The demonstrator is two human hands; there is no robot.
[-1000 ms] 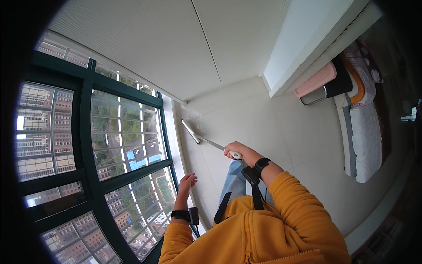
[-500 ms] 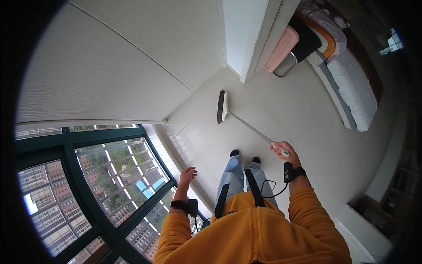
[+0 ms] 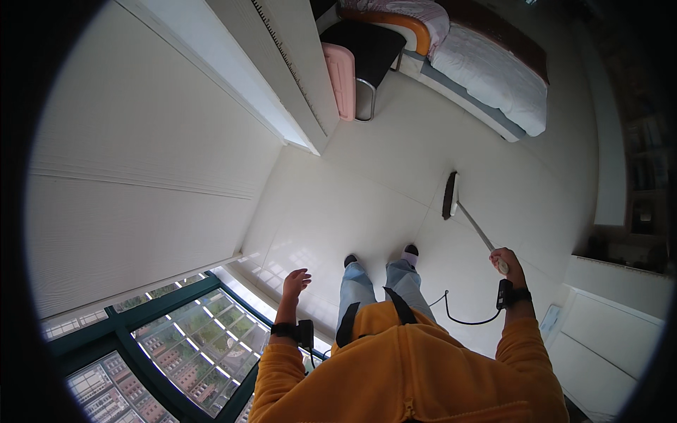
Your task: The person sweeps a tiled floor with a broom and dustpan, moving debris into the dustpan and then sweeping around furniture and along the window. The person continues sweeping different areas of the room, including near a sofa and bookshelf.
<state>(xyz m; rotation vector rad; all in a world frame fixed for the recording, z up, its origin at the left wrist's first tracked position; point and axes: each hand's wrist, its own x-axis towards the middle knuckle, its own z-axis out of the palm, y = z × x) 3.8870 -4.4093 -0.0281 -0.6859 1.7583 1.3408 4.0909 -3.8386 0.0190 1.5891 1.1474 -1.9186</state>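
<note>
Item, one long-handled broom [image 3: 475, 225], pale shaft, white head, dark bristles [image 3: 448, 197]; located ahead and to our right, its head over the pale tiled floor [image 3: 338, 190], bristle side facing left. Item, our right hand [image 3: 505, 262]: closed around the grip at the near end of the shaft, sole support of the broom. Item, our left hand [image 3: 296, 283]: apart from the broom, fingers loosely curled, nothing seen in them, near the window [image 3: 201, 338]. Item, two dark shoes [image 3: 350, 259], set apart on the floor, left of the broom head. Item, one black cable [image 3: 465, 322], looping from the right wrist toward our waist. Item, one bed [image 3: 486, 63] and one black chair [image 3: 363, 44] with a pink panel [image 3: 341, 84] beside it, both beyond the broom. Whether every bristle meets the tile we cannot tell. Notes on good handling, in our judgement: hold the shaft low and slanted so the full bristle edge bears evenly; use short, level strokes with light pressure; let the wrist steer the head; pass clear of our shoes; mind the cable's slack; add the left hand higher up should the head twist.
</note>
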